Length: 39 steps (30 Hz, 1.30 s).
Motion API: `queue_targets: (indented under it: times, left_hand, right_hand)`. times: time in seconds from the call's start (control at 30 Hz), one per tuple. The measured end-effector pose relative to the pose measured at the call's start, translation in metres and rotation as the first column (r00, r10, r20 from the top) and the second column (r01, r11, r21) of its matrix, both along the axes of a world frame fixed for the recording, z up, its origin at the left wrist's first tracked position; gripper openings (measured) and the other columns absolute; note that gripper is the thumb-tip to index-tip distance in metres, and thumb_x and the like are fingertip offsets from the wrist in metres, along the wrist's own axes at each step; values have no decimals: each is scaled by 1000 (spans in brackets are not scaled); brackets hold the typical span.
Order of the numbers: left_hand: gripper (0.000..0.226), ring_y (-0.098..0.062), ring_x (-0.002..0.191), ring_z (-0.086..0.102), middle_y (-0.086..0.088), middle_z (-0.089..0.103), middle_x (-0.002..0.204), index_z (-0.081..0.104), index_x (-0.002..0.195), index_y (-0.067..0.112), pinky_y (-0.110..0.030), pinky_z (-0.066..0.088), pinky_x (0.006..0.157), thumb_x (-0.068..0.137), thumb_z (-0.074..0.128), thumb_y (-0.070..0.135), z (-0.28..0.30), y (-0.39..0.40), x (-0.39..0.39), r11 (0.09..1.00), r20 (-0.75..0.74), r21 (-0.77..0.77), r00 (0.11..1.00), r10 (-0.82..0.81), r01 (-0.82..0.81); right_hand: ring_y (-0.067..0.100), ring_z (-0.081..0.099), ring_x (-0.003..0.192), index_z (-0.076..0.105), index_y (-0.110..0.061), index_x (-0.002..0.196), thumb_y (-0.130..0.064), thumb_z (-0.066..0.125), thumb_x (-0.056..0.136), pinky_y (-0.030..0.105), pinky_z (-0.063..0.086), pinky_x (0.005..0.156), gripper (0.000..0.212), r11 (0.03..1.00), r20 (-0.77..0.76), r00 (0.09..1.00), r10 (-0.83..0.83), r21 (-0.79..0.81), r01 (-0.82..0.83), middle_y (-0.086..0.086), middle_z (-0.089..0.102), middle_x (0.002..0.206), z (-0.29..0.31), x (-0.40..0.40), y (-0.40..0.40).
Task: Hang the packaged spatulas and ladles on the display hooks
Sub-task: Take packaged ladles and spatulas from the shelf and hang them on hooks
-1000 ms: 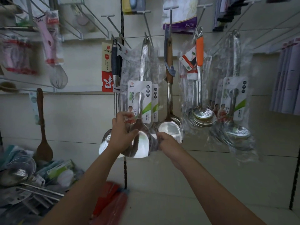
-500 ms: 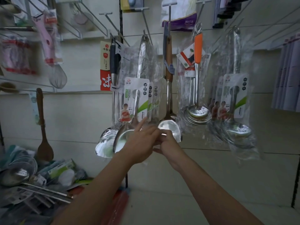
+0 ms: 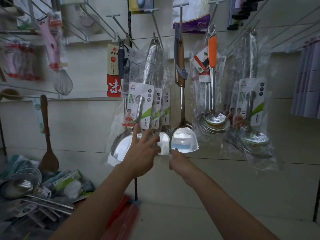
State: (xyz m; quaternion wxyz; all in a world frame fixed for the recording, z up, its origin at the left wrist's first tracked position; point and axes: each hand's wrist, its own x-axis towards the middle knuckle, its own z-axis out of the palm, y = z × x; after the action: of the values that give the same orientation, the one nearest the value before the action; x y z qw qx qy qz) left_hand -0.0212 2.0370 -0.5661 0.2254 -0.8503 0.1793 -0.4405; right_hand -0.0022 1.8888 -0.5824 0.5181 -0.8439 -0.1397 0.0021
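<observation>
Left hand [image 3: 141, 153] flat, fingers spread, pressing on the bagged spatulas [image 3: 138, 118] that hang from their hook [image 3: 156, 38] at twelve o'clock. Right hand [image 3: 180, 163] is curled, pinching the bag's bottom edge, with the wooden-handled spatula [image 3: 181, 101] just at three o'clock of the bundle.

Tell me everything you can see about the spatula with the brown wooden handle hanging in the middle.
The wooden-handled spatula hangs upright from a white wire hook, unbagged. Its brown handle carries a grey-blue strip and tag, then a thin steel shaft widens into a shiny, curved blade at the bottom. Bagged spatulas hang just left of it. The right hand pinches at the blade's lower left edge, where clear plastic also hangs.
</observation>
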Motion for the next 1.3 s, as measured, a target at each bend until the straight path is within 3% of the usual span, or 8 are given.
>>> queue_targets:
  times: [0.13, 0.37, 0.47, 0.6, 0.83, 0.97, 1.2, 1.3]
  left_hand:
    - [27, -31, 106, 61, 0, 65, 98, 73, 70, 27, -68, 24, 99, 48, 79, 14, 1, -8, -1, 1000, -3, -31, 1000, -3, 3]
    - [25, -30, 111, 58, 0, 63, 102, 74, 74, 25, -70, 25, 102, 51, 77, 15, -3, -9, 3, 999, -38, -25, 998, 41, -42]
    - [25, -31, 121, 49, -1, 63, 110, 76, 78, 24, -68, 11, 108, 58, 67, 12, -4, -13, 4, 998, -88, -28, 994, 62, -64]
    - [30, -27, 130, 47, -3, 67, 115, 77, 86, 15, -58, 6, 110, 62, 59, 15, -12, -31, 9, 995, -162, 85, 985, 60, -47]
    - [45, -28, 139, 27, -8, 43, 143, 49, 134, 10, -59, -27, 104, 93, 38, 27, -5, -64, 30, 938, -206, 325, 960, 191, -117]
    - [48, -24, 139, 27, -1, 51, 136, 55, 129, 15, -64, -25, 101, 98, 29, 42, 8, -59, 36, 871, -215, 481, 950, 227, -99]
    - [53, -25, 135, 29, -6, 51, 133, 60, 122, 12, -62, -24, 102, 98, 26, 45, 18, -29, 25, 813, -195, 576, 953, 233, -80]
    - [46, -20, 119, 49, -4, 62, 112, 73, 97, 17, -63, -6, 109, 92, 41, 50, 21, -15, 18, 814, -168, 574, 960, 225, -90]
  right_hand:
    - [26, 28, 138, 0, -11, 152, 1, 39, 93, 21, 34, 83, 71, 994, -7, 996, -91, -63, 90, 6, -5, 159, 2, 0, -13]
    - [25, 13, 145, 24, 0, 145, -2, 38, 96, 23, 35, 101, 51, 956, 56, 985, -165, -238, 174, 9, -6, 158, 3, 10, -32]
    - [28, 28, 139, 21, 3, 144, -1, 33, 100, 9, 41, 78, 46, 970, 35, 992, -120, -208, 124, 21, 8, 155, 5, 5, -33]
    - [28, 8, 146, 8, 3, 148, -6, 45, 92, 31, 30, 112, 68, 935, 107, 970, -218, -262, 239, 19, -15, 156, -5, 13, -29]
    - [27, 14, 145, 5, 2, 147, -4, 43, 92, 31, 25, 114, 67, 947, 195, 968, -158, -249, 205, 20, -9, 157, -17, 10, -22]
    - [25, 13, 146, 6, 7, 146, -7, 45, 91, 28, 31, 109, 69, 938, 173, 979, -110, -307, 159, 12, -30, 153, -18, 13, -22]
    - [27, 7, 147, -1, 12, 145, -12, 45, 93, 24, 25, 110, 73, 929, 176, 976, -129, -324, 181, 19, -29, 152, -13, 9, -19]
    - [25, 2, 147, -2, 12, 145, -12, 43, 94, 25, 25, 112, 73, 929, 166, 978, -124, -328, 173, 17, -27, 153, -12, 9, -21]
